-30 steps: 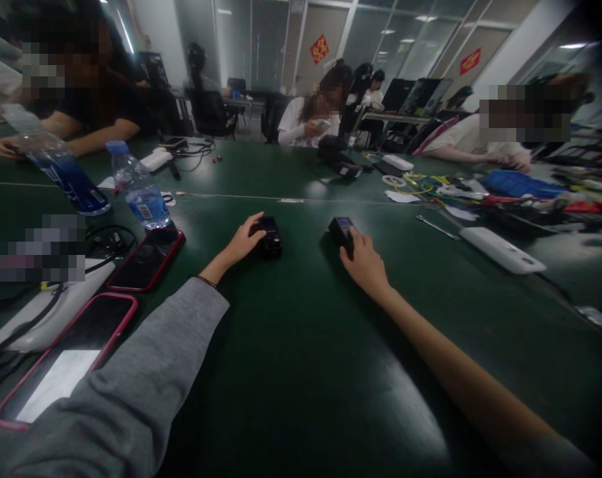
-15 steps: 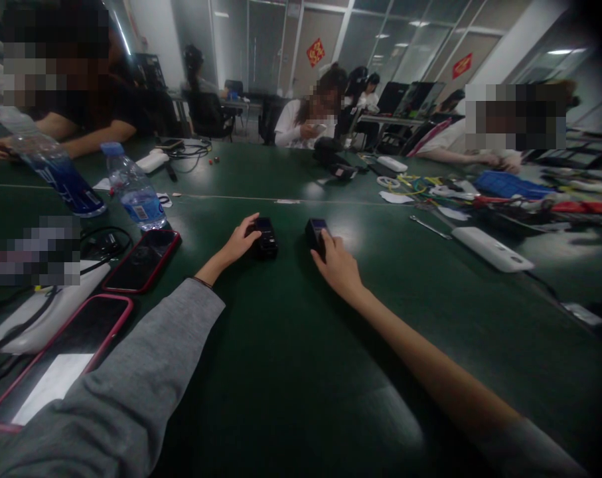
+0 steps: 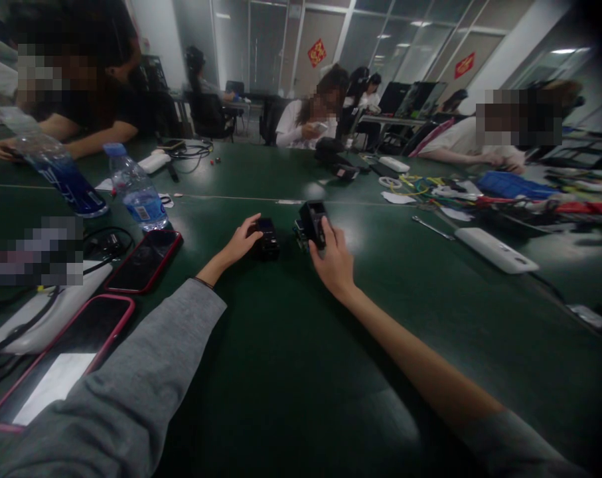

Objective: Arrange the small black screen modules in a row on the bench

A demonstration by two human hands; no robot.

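Note:
My left hand (image 3: pixel 239 244) rests on the dark green table (image 3: pixel 291 358) with its fingers curled round the left side of a small black box-shaped device (image 3: pixel 267 238). My right hand (image 3: pixel 333 260) grips a second small black device (image 3: pixel 311 223) and holds it tilted up on edge, just to the right of the first one. The two devices stand close together near the table's middle. A grey sleeve covers my left forearm; my right forearm is bare.
Two red-cased phones (image 3: pixel 144 260) (image 3: pixel 62 362) lie at the left beside two water bottles (image 3: pixel 135 192) and black cables. A white power strip (image 3: pixel 496 249), a metal tool (image 3: pixel 433 227) and coloured wires sit at the right. Several seated people work along the far side.
My right hand has slid its black device leftward toward the other one and tipped it up on edge. My left hand has stayed on its device.

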